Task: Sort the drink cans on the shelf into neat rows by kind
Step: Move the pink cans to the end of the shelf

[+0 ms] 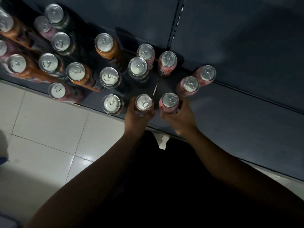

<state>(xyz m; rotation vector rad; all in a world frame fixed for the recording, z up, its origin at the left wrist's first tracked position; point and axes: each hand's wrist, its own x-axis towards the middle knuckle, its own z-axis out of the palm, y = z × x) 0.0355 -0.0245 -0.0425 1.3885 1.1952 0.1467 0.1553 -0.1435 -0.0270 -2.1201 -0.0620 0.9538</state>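
1. Head view, nearest first: left hand (137,116) is curled round the left pink can (144,102), holding its wall from the aisle side, top left clear
2. This can sits just in front of the dark centre can (137,66), which is the landmark for every place below
3. Right hand (178,118) wraps the right pink can (170,100) the same way, front-right of the dark centre can; the two held cans are side by side with a thin gap
4. Both look upright at the front lip of the shelf (246,104); cannot tell if they are resting or lifted a little
5. Judgement: the low side grip suits sliding two of a kind at once into the pink group
6. Pink pair (190,84) stands right of the dark centre can, one behind the other on a diagonal, apparently touching
7. Rear pink cans (168,60) stand just behind and right-behind the dark centre can, so pink is collecting on that side, loosely and not in a straight row yet
8. Dark cans (108,76) stand left and front-left of the dark centre can, the front one just beside the left hand
9. Orange can (104,42) stands alone behind-left of the dark centre can
10. Mixed clump (49,62), far left of it, has orange, dark and pink together, so it is unsorted
11. Judgement: the dark centre can sits inside pink territory and probably has to go left; task roughly midway
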